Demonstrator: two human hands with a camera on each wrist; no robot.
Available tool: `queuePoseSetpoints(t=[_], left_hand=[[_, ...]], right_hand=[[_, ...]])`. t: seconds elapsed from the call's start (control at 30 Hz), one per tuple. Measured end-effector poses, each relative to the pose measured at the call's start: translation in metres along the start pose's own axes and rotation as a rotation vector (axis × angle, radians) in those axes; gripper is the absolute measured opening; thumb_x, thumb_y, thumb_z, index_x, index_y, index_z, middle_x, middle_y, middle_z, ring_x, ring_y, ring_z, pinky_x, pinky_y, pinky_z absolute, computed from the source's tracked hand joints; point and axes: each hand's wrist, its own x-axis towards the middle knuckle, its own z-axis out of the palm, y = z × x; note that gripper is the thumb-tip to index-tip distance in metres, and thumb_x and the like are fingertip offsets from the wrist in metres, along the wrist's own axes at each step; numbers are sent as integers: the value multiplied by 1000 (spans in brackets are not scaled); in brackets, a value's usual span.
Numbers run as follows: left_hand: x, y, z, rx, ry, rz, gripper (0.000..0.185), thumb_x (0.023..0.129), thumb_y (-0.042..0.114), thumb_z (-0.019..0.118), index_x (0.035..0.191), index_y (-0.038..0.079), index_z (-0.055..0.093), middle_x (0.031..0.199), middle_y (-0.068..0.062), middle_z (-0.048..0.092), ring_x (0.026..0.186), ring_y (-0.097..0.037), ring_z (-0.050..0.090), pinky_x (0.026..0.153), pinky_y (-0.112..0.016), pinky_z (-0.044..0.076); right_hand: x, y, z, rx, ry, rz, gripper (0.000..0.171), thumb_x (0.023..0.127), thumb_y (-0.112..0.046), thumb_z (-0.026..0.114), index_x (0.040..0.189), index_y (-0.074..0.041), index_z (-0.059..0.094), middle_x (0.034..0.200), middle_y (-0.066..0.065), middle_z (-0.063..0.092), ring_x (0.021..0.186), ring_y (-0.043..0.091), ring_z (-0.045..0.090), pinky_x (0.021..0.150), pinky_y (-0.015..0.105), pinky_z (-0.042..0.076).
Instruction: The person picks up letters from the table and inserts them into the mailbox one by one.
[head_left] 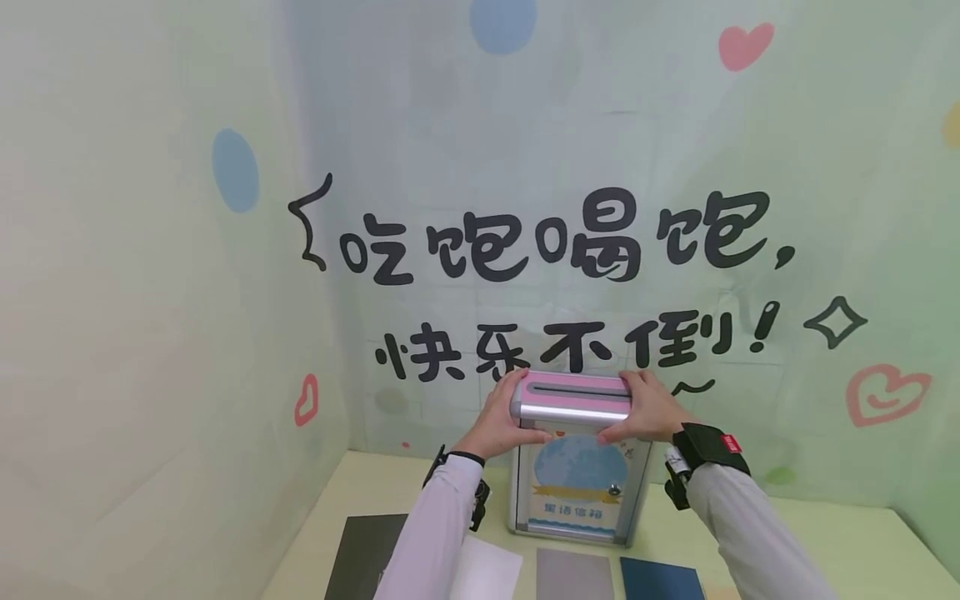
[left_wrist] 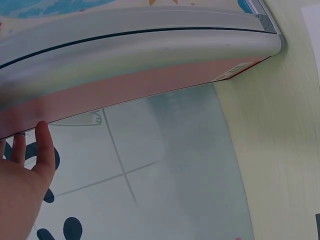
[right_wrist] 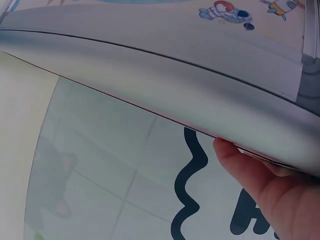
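A metal-framed letter box stands upright on the table near the back wall, in the head view. Its pink top has a long dark slot, and a small lock sits on its decorated front. My left hand grips the upper left corner, thumb across the front. At the upper right corner my right hand holds it the same way. Each wrist view shows fingers against the box's side, the left hand at lower left and the right hand at lower right.
Along the near part of the pale table lie a dark grey sheet, a white sheet, a grey piece and a dark blue piece. A printed wall covering rises behind and at the left.
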Motion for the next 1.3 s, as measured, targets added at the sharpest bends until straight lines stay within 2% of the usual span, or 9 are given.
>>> queuePoseSetpoints(t=[0.27, 0.7, 0.87, 1.0, 1.1, 1.3], left_hand=[[4, -2, -1, 29, 2, 12, 102, 62, 27, 83, 143, 13, 22, 145, -6, 25, 124, -23, 33, 100, -43, 32], [7, 5, -7, 80, -13, -9, 102, 59, 29, 84, 141, 9, 26, 140, -9, 30, 117, -22, 39, 97, -42, 35], [7, 7, -7, 114, -9, 12, 103, 57, 30, 85, 140, 7, 28, 137, -9, 35, 115, -22, 42, 97, -41, 36], [7, 10, -10, 149, -17, 11, 103, 56, 30, 85, 139, 6, 30, 143, -13, 29, 124, -26, 37, 99, -44, 34], [9, 13, -12, 166, -26, 2, 102, 54, 28, 86, 138, 5, 31, 143, -15, 27, 124, -28, 37, 99, -44, 35], [12, 20, -15, 215, -53, -15, 101, 55, 27, 86, 137, 3, 32, 139, -13, 32, 115, -25, 44, 97, -39, 38]], right_hand=[[-2, -6, -4, -13, -1, 9, 104, 51, -49, 80, 130, 3, 36, 115, 21, 41, 95, 32, 44, 77, 46, 45], [0, -5, -1, -21, 15, 28, 105, 50, -50, 80, 131, 2, 36, 114, 19, 42, 95, 31, 45, 78, 45, 45], [-2, -6, 0, -21, 2, 27, 106, 51, -50, 80, 131, 2, 36, 114, 20, 42, 94, 31, 45, 78, 45, 45], [-1, -4, 1, -23, 3, 10, 107, 49, -51, 80, 132, 2, 36, 115, 21, 42, 94, 30, 45, 78, 45, 43], [-1, -3, 1, -19, 5, -5, 108, 49, -50, 80, 131, 3, 36, 115, 21, 42, 94, 30, 45, 77, 45, 43], [-2, -4, -1, -18, 3, 7, 108, 49, -50, 80, 132, 2, 35, 115, 21, 42, 94, 30, 45, 78, 44, 43]])
